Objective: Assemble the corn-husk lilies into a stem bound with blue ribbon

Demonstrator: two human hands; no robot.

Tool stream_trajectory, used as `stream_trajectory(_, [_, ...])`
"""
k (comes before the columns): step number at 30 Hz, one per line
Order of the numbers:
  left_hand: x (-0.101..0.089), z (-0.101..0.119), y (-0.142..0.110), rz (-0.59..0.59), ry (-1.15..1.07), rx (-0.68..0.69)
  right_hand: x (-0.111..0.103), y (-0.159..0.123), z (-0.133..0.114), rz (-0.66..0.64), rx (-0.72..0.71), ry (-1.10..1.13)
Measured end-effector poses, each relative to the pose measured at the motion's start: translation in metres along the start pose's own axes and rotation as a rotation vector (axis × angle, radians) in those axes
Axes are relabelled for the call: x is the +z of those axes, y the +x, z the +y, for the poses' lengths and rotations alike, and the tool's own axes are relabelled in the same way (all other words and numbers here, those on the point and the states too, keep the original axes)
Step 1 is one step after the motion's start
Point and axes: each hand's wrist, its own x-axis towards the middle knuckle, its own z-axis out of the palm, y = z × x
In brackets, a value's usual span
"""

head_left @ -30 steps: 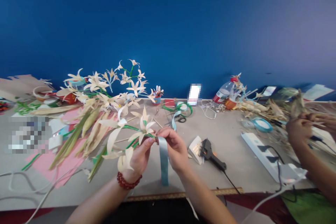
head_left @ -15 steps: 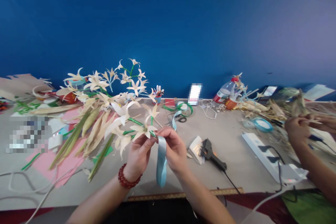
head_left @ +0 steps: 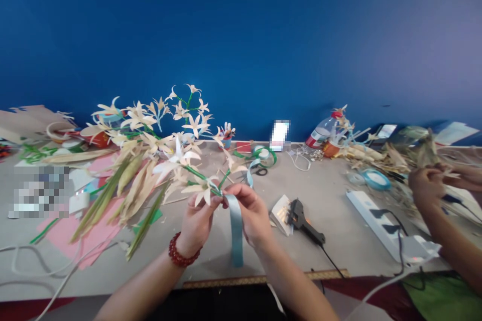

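Between my two hands is a spray of pale artificial flowers (head_left: 203, 188) with green-wrapped stems. My left hand (head_left: 199, 218), with a red bead bracelet at the wrist, pinches the joined stems just below the blooms. My right hand (head_left: 250, 210) is closed at the same joint, its fingertips on a light blue ribbon (head_left: 236, 230). The ribbon bends over at the fingers and hangs down between the hands. Fingers cover the spot where ribbon and stems meet.
A black glue gun (head_left: 303, 220) lies right of my hands, near a white power strip (head_left: 376, 225). Dried husks (head_left: 141, 185) and finished flowers (head_left: 139, 115) spread to the left. A co-worker's hands (head_left: 429, 185) work at far right. A wooden ruler (head_left: 226, 281) lies along the front edge.
The flower spray has turned and tilted slightly between my fingers, its right bloom swinging rightward. The hanging ribbon loop has shifted a little right and now shows as a straighter strip.
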Motion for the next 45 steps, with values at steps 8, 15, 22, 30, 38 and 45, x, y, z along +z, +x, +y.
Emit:
stream_trajectory(8, [0.005,0.002,0.003,-0.005,0.010,-0.042,0.001,0.000,0.002,0.036,-0.156,-0.108])
stream_trajectory(15, [-0.002,0.004,0.003,0.057,0.103,-0.028,-0.011,0.003,0.003,0.049,-0.487,-0.594])
stream_trajectory(22, [-0.011,-0.001,0.005,0.022,0.166,-0.085,-0.015,-0.006,-0.005,-0.070,-0.930,-0.884])
stream_trajectory(30, [-0.017,0.008,0.010,-0.073,0.194,-0.226,-0.025,-0.009,-0.014,0.275,-0.485,-0.012])
stream_trajectory(38, [-0.033,0.011,0.016,-0.102,0.257,-0.214,-0.074,-0.033,-0.027,0.377,-0.126,0.180])
stream_trajectory(45, [-0.032,0.013,0.028,-0.072,0.262,-0.123,-0.090,-0.059,-0.008,0.037,0.143,0.045])
